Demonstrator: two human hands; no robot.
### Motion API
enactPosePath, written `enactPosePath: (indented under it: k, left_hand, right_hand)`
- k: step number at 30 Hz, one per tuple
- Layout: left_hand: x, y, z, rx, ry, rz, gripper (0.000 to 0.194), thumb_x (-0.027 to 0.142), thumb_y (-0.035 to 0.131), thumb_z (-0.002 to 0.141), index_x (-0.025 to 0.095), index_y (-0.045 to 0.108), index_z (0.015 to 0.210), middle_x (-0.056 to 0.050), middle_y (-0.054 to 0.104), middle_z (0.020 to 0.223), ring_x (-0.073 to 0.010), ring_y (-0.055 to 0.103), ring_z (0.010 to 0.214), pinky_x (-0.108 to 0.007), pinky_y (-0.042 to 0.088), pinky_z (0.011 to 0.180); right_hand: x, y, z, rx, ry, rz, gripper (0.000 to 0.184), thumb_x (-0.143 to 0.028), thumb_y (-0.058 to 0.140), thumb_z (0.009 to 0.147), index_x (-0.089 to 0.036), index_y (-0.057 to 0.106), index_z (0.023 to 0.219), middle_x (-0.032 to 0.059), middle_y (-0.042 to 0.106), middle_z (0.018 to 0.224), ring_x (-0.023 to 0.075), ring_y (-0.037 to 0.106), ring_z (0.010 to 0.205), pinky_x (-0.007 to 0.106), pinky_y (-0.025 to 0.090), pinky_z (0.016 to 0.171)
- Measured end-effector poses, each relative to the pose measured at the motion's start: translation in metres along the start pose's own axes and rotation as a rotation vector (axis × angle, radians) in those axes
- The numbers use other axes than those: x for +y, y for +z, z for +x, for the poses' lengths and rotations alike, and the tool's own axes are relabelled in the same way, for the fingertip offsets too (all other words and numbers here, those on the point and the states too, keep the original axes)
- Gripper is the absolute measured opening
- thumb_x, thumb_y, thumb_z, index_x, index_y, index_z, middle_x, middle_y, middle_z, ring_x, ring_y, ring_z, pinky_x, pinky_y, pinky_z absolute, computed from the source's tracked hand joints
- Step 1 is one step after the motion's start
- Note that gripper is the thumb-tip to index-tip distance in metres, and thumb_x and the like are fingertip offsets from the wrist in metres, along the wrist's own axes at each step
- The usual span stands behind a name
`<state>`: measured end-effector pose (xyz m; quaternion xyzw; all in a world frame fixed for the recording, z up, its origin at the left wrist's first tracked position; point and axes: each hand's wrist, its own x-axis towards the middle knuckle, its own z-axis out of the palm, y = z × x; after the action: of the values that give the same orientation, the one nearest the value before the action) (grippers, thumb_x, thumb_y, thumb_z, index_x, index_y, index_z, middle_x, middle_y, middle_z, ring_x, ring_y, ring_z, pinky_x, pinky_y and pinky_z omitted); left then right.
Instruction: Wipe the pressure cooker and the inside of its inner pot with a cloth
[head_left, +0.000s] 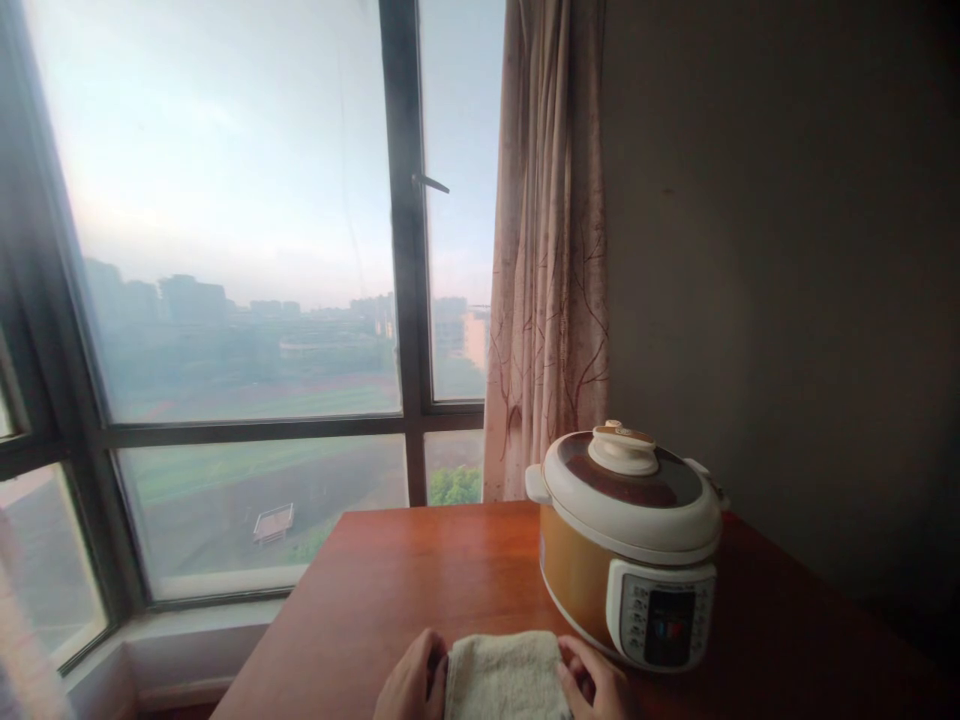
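Observation:
A pale folded towel lies at the near side of the wooden table, its lower part cut off by the bottom of the view. My left hand grips its left edge with curled fingers. On the opposite edge, my right hand pinches the cloth between thumb and fingers. Just beyond my right hand stands an electric pressure cooker, gold-brown with a white rim, its lid on and its control panel turned toward me.
The reddish-brown table stretches back to a window with dark frames. A patterned curtain hangs behind the cooker. A grey wall rises on the right, and a low white sill runs at the left.

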<state>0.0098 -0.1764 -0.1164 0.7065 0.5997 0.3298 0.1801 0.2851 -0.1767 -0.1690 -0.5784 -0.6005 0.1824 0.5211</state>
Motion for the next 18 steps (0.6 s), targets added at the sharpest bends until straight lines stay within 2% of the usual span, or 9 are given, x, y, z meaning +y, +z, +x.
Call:
enactPosePath:
  k: [12, 18]
  left_hand:
    - [0.0061, -0.0025, -0.001, -0.024, -0.05, 0.012, 0.018, 0.023, 0.038, 0.092, 0.025, 0.051, 0.081, -0.004, 0.072, 0.085, -0.0192, 0.068, 0.08, -0.027, 0.048, 0.076]
    - [0.0061, -0.0009, -0.0012, -0.004, -0.039, 0.024, 0.019, 0.025, 0.038, 0.093, 0.025, 0.05, 0.078, -0.003, 0.071, 0.081, -0.0184, 0.067, 0.076, -0.026, 0.047, 0.072]
  right_hand:
    - [-0.0074, -0.0047, 0.0002, -0.006, -0.003, 0.002, 0.084, -0.087, 0.037, 0.082, -0.017, 0.081, 0.095, 0.0113, 0.074, 0.071, 0.0212, 0.067, 0.059, 0.027, 0.055, 0.065]
    - [-0.0057, -0.0082, 0.0025, -0.04, -0.008, 0.023, 0.085, -0.087, 0.038, 0.082, -0.016, 0.082, 0.097, 0.011, 0.072, 0.067, 0.0215, 0.066, 0.058, 0.027, 0.054, 0.061]
